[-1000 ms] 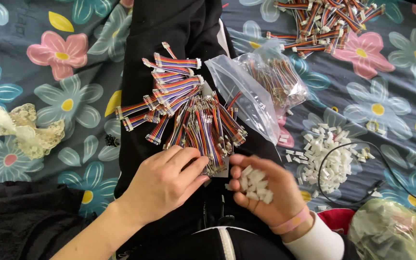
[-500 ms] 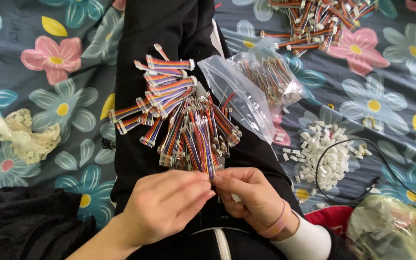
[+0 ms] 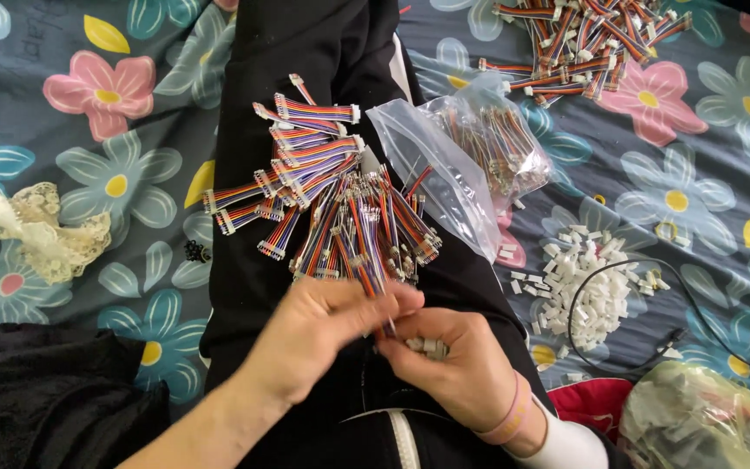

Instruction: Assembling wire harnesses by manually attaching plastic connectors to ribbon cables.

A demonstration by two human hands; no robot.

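pinching a ribbon cable (image 3: 373,287), the left hand (image 3: 323,334) met the right hand (image 3: 453,365), which cupped white plugs (image 3: 427,346). cable's long axis ran away from both, toward the pile (image 3: 332,200).

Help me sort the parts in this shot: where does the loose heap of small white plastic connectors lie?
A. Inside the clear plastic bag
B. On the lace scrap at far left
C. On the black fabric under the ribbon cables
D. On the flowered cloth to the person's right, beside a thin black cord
D: the white connectors lie heaped on the flowered cloth, with the thin black cord looping around them.
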